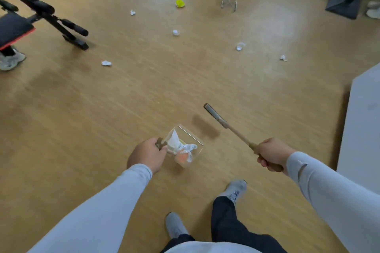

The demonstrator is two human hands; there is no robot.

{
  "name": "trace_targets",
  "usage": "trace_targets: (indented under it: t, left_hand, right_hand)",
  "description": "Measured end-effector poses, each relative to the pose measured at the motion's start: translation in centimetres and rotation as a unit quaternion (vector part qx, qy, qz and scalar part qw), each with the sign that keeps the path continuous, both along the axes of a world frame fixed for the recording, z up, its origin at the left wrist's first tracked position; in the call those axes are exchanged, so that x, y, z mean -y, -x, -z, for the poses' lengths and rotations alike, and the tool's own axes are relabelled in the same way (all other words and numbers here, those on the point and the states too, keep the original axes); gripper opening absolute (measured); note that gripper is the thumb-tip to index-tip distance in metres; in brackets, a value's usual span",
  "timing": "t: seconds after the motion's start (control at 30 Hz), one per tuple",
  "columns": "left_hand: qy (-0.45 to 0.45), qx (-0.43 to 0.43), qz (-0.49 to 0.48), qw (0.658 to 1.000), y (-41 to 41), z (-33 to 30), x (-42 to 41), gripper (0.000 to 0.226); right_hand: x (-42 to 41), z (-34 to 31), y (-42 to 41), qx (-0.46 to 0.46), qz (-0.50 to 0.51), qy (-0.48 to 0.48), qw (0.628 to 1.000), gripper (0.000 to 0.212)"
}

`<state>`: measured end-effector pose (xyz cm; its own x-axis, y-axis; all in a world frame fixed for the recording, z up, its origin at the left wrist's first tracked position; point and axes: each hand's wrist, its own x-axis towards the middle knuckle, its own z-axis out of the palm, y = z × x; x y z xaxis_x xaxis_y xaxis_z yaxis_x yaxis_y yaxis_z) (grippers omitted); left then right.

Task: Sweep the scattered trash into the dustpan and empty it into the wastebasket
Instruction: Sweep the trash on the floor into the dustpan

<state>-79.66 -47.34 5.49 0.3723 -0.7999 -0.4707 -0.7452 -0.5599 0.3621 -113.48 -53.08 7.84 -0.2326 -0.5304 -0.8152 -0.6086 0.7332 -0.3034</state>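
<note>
Trash: six pieces, such as a paper wad (106, 63), lie well ahead of you.
Dustpan (186, 148): your left hand (147, 154) grips its handle, carrying collected scraps.
Brush (216, 115): your right hand (271, 153) clasps the stick, head raised for reaching.

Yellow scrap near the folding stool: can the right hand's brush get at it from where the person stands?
Probably not yet. The floor between is free, but the yellow scrap lies well beyond the brush in the right hand, so a few steps forward look needed.
</note>
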Motion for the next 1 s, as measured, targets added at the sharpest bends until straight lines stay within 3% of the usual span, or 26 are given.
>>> trace_targets:
  t: [0.27,0.5,1.0]
  left_hand:
    - [0.01,0.014,0.063,0.998,11.6,-1.5,10.9,0.025]
    - [0.03,0.032,0.124,0.991,22.8,-2.3,19.4,0.027]
    - [0.049,-0.012,0.214,0.976,36.7,-1.2,38.1,0.017]
  right_hand:
    - [6.3,1.2,14.3,0.033,0.133,0.006,0.991,0.025]
    - [10.4,1.1,25.0,0.06,0.188,0.021,0.98,0.025]
    - [21.4,1.3,36.2,0.058,0.293,0.033,0.954,0.029]
